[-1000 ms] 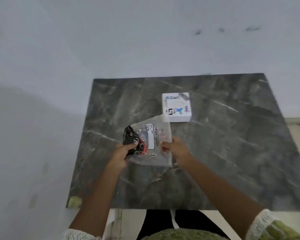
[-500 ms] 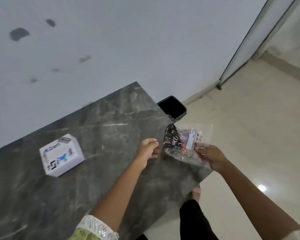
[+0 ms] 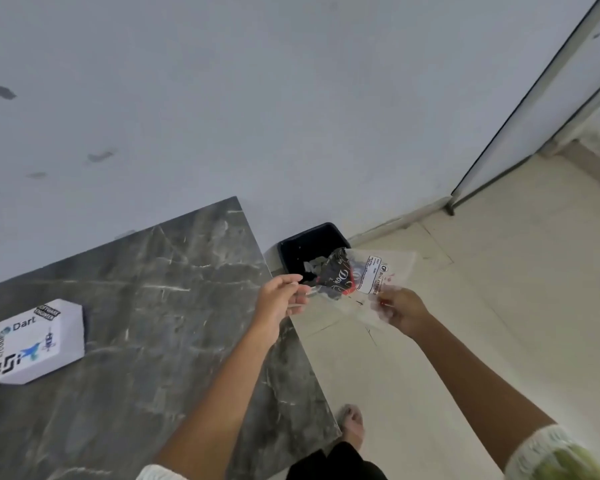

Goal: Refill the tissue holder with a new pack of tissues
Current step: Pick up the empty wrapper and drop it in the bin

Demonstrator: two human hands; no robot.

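A crumpled clear plastic tissue wrapper point(image 3: 361, 275) with black and red print hangs in the air over the edge of a black waste bin point(image 3: 291, 244) on the floor. My right hand point(image 3: 399, 310) grips its right side. My left hand point(image 3: 280, 300) pinches the clear left edge with its fingertips. The white square tissue holder point(image 3: 39, 341), covered in stickers, lies on the dark marble table point(image 3: 170, 306) far to the left of both hands.
The bin stands against the white wall just past the table's right corner and holds some scraps. Beige floor tiles point(image 3: 482, 323) stretch to the right. My foot point(image 3: 352, 420) is beside the table's edge. A door frame point(image 3: 534, 98) rises at the far right.
My view swung right from the table to the bin. The wrapper travelled off the table and now hangs over the bin. My left hand let go midway and has taken its edge again.
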